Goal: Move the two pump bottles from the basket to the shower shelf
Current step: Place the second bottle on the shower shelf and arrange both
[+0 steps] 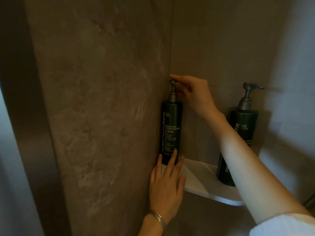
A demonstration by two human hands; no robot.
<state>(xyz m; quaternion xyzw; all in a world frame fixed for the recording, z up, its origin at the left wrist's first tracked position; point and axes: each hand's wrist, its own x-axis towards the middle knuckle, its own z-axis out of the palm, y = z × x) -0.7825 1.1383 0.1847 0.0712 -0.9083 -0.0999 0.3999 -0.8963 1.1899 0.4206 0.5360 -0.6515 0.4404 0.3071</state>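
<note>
**Fig.** Head view, near → far.

Nearest: my white sleeve [286, 225] on R forearm and the thin metal bangles [159, 218] on L wrist.

My left hand [166, 183]: fingers straight, slightly spread. Tips touch the lower front of the tall dark green plastic conditioner pump bottle [171, 132], steadying it, not wrapped round it.

That bottle stands upright at the left end of the white corner shower shelf [204, 178], against the brown stone-look side wall [102, 99].

My right hand [192, 92]: thumb & fingers pinched on its grey pump head, forefinger laid along the top.

The second dark green plastic pump bottle [242, 132] is upright near the shelf's right front edge. It is well apart from the first, partly behind my forearm, untouched.

Handling (est.): rigid, smooth plastic, prob. slippery when wet. Tall & narrow, so tippy. Weight depends on fill; cannot tell. The pump neck is a weak hold; a full wrap at mid-body is safer.

Count: pump bottles 2, both on shelf; shelf 1; hands 2. Basket not in view.
</note>
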